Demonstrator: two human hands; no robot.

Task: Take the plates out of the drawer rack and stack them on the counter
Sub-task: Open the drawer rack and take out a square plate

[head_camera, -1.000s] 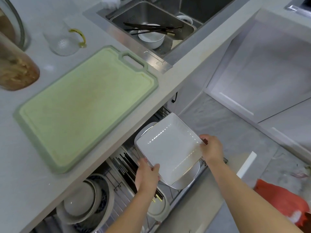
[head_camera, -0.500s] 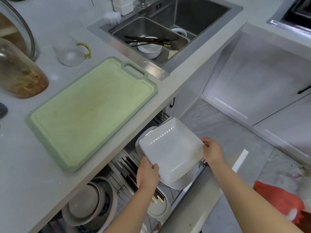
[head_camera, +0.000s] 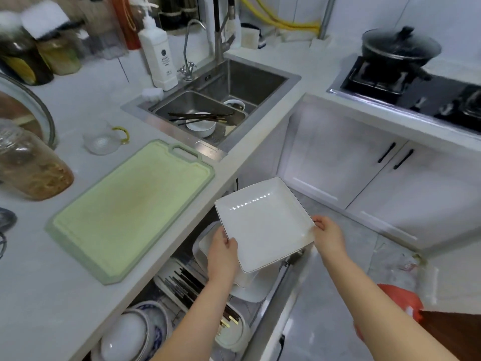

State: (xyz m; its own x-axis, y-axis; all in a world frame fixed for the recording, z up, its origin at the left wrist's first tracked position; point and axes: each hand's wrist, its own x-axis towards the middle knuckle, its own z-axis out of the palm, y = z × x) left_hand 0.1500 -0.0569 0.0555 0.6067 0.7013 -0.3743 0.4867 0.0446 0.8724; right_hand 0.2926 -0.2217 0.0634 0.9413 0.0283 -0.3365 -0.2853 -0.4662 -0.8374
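Plates are the matter here, and one square white plate (head_camera: pixel 263 225) with a thin dark rim is held level in the air between both hands, above the open drawer rack (head_camera: pixel 263 303) and just out from the worktop (head_camera: pixel 46 303) edge. At the plate's near-left corner the left hand (head_camera: pixel 222 254) is closed on the rim, thumb lying on top and fingers curled beneath. At the right corner the right hand (head_camera: pixel 328 237) pinches the rim the same way, thumb over the edge, the other fingers hidden under the plate. Directly beneath the left hand more white plates (head_camera: pixel 205 243) lie in the rack, partly covered by the held one. Below that forearm a bundle of dark chopsticks (head_camera: pixel 182 282) lies in the rack, and nearer the person sit round bowls (head_camera: pixel 130 332), one with a blue pattern. To the left of the left hand a pale green cutting board (head_camera: pixel 130 207) lies flat on the worktop. Beyond the board stands a clear glass cup (head_camera: pixel 102 139) with a yellow handle, and left of it a jar (head_camera: pixel 31 168) of brownish contents. Past both hands the steel sink (head_camera: pixel 260 82) holds a white bowl (head_camera: pixel 201 126) with dark chopsticks laid across it.
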